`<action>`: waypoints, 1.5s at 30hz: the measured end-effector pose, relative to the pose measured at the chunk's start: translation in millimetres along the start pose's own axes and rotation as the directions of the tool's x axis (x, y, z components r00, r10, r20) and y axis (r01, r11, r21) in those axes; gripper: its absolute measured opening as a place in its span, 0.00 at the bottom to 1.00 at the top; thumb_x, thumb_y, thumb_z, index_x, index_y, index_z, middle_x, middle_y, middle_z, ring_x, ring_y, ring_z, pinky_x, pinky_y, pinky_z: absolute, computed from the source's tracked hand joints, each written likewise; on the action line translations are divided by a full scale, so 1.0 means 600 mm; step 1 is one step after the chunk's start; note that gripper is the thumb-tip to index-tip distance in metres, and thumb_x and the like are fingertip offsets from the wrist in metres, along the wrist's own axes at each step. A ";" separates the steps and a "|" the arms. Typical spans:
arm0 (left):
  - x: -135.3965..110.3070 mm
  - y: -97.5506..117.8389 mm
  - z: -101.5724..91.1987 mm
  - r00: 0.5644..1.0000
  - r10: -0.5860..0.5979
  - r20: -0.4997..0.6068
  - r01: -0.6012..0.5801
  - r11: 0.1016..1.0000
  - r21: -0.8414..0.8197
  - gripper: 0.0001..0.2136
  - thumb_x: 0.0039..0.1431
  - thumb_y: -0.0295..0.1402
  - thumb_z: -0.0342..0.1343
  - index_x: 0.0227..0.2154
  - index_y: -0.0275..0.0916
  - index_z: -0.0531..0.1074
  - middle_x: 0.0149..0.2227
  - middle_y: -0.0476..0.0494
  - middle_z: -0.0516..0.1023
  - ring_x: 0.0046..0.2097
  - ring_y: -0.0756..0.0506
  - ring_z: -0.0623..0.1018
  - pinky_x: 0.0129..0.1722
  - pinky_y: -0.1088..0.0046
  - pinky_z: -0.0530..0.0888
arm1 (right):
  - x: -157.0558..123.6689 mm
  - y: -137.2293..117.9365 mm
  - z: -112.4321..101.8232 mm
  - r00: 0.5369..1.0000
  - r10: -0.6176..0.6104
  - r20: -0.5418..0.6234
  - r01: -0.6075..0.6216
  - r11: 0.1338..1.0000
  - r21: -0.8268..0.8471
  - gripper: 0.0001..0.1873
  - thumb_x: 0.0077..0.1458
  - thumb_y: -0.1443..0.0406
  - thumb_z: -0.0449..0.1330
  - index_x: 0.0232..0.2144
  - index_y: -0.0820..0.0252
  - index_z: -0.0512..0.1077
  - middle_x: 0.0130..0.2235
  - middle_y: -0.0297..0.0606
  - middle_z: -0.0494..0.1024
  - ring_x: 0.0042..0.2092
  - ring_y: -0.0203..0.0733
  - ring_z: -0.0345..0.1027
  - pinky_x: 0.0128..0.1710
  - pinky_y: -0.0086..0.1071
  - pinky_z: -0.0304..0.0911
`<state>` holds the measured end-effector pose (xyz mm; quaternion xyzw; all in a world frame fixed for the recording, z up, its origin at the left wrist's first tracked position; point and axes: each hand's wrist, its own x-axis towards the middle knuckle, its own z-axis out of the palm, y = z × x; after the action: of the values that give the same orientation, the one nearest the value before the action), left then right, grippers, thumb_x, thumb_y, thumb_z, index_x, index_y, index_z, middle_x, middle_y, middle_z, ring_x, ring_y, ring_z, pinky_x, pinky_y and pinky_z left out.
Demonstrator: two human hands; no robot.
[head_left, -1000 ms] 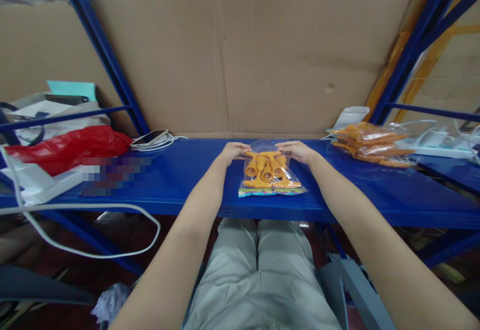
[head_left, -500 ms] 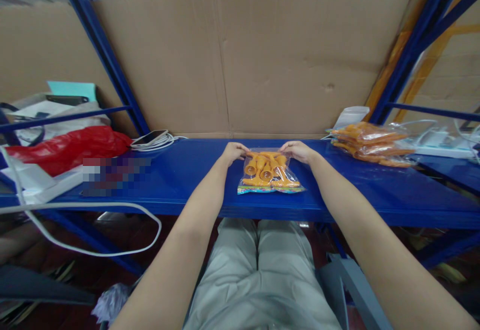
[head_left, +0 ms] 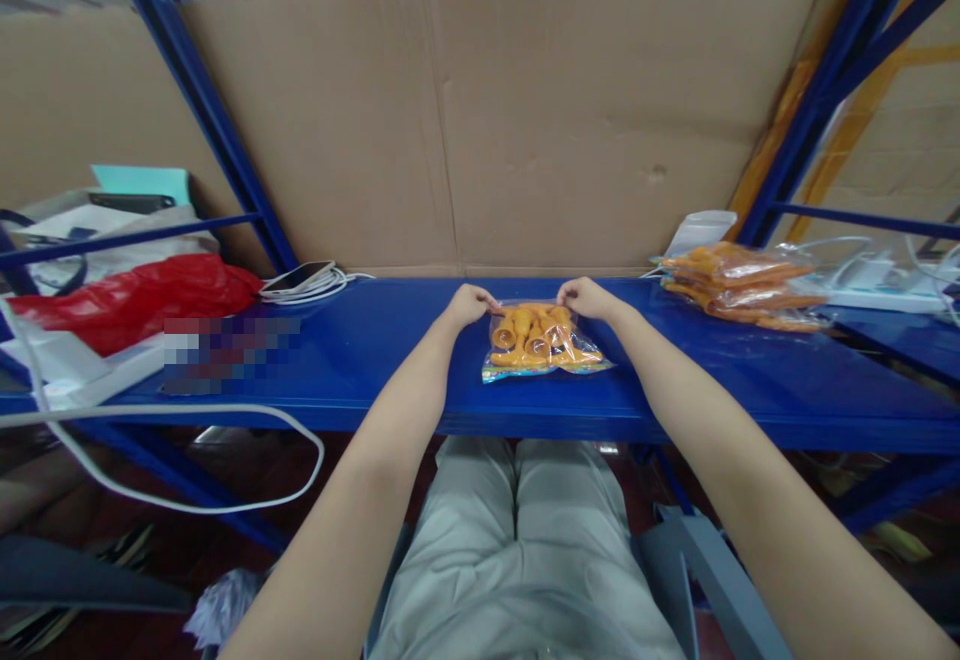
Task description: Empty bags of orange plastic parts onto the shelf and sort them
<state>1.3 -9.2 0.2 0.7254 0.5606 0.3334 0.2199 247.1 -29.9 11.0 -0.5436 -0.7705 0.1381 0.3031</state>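
Observation:
A clear plastic bag of orange plastic parts lies on the blue metal shelf in front of me. My left hand pinches the bag's far left corner, fingers closed. At the far right corner, my right hand is closed on the bag's top edge in the same way. The bag's near edge rests on the shelf.
A stack of filled bags of orange parts sits at the right, with a white pouch behind it. A phone with a white cable, a red plastic bag and white boxes lie at the left. A cardboard sheet backs the shelf.
The bag's top edge has been drawn in and folded down, so the bag looks shorter. Both hands have closed tighter on its far corners and shifted slightly inward.

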 end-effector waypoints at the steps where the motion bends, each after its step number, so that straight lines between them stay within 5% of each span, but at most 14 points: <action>1: 0.001 0.001 -0.001 1.000 0.021 0.007 -0.021 1.000 0.006 0.10 0.46 0.17 0.57 0.25 0.35 0.81 0.25 0.45 0.81 0.24 0.52 0.74 0.30 0.76 0.73 | -0.002 -0.005 -0.004 1.000 -0.017 0.019 0.019 0.996 -0.083 0.16 0.40 0.80 0.51 0.22 0.63 0.76 0.26 0.35 0.78 0.29 0.34 0.69 0.34 0.24 0.64; 5: -0.001 0.013 -0.005 0.994 0.103 0.029 -0.105 0.991 0.088 0.09 0.44 0.21 0.57 0.23 0.37 0.80 0.28 0.45 0.82 0.37 0.45 0.80 0.41 0.74 0.73 | -0.014 -0.030 -0.021 0.996 0.018 0.083 0.013 0.934 -0.356 0.20 0.43 0.78 0.52 0.32 0.62 0.80 0.38 0.39 0.82 0.41 0.39 0.74 0.41 0.26 0.64; 11: -0.020 0.051 0.004 0.968 0.235 0.089 -0.249 0.943 0.222 0.12 0.55 0.30 0.50 0.25 0.36 0.79 0.33 0.41 0.82 0.41 0.43 0.79 0.44 0.72 0.72 | -0.028 -0.074 -0.021 0.990 0.049 0.129 0.030 0.837 -0.546 0.20 0.52 0.77 0.50 0.38 0.65 0.80 0.46 0.50 0.80 0.50 0.46 0.73 0.46 0.29 0.63; 16: -0.038 0.073 0.021 0.948 0.291 0.127 -0.314 0.915 0.251 0.15 0.62 0.39 0.48 0.32 0.35 0.77 0.37 0.39 0.81 0.40 0.43 0.78 0.43 0.70 0.72 | -0.031 -0.094 -0.004 0.991 -0.025 0.132 0.091 0.848 -0.522 0.20 0.58 0.74 0.47 0.41 0.70 0.79 0.46 0.53 0.80 0.49 0.47 0.74 0.47 0.28 0.61; 21: -0.046 0.081 0.028 0.926 0.317 0.203 -0.344 0.932 0.111 0.13 0.62 0.37 0.50 0.42 0.38 0.76 0.46 0.42 0.81 0.49 0.43 0.77 0.49 0.71 0.70 | -0.032 -0.102 0.007 0.985 -0.066 0.160 0.134 0.876 -0.464 0.20 0.59 0.72 0.48 0.44 0.67 0.79 0.46 0.49 0.81 0.47 0.44 0.75 0.43 0.27 0.61; 25: -0.047 0.084 0.029 0.923 0.297 0.247 -0.313 0.949 0.029 0.12 0.60 0.35 0.52 0.41 0.42 0.79 0.48 0.47 0.81 0.53 0.43 0.76 0.53 0.73 0.68 | -0.037 -0.108 0.005 0.976 -0.044 0.212 0.145 0.863 -0.484 0.19 0.57 0.72 0.50 0.39 0.66 0.81 0.42 0.49 0.82 0.41 0.43 0.76 0.39 0.26 0.61; 33: -0.040 0.078 0.028 0.920 0.302 0.251 -0.328 0.942 0.067 0.13 0.59 0.35 0.51 0.36 0.39 0.80 0.42 0.45 0.83 0.46 0.43 0.78 0.48 0.71 0.71 | -0.041 -0.115 0.001 0.977 -0.056 0.208 0.147 0.877 -0.457 0.19 0.55 0.74 0.50 0.36 0.64 0.82 0.36 0.44 0.83 0.35 0.40 0.75 0.37 0.27 0.60; 45: -0.037 0.075 0.028 0.923 0.331 0.196 -0.360 0.923 0.138 0.08 0.58 0.33 0.50 0.31 0.37 0.73 0.34 0.46 0.79 0.37 0.46 0.76 0.40 0.72 0.71 | -0.044 -0.122 0.000 0.975 -0.033 0.218 0.131 0.882 -0.453 0.18 0.56 0.74 0.52 0.39 0.63 0.80 0.45 0.45 0.81 0.46 0.44 0.74 0.42 0.27 0.62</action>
<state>40.0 -42.1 14.7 0.8548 0.4295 0.2548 0.1410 197.8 -81.7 42.3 -0.5499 -0.8304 -0.0082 0.0892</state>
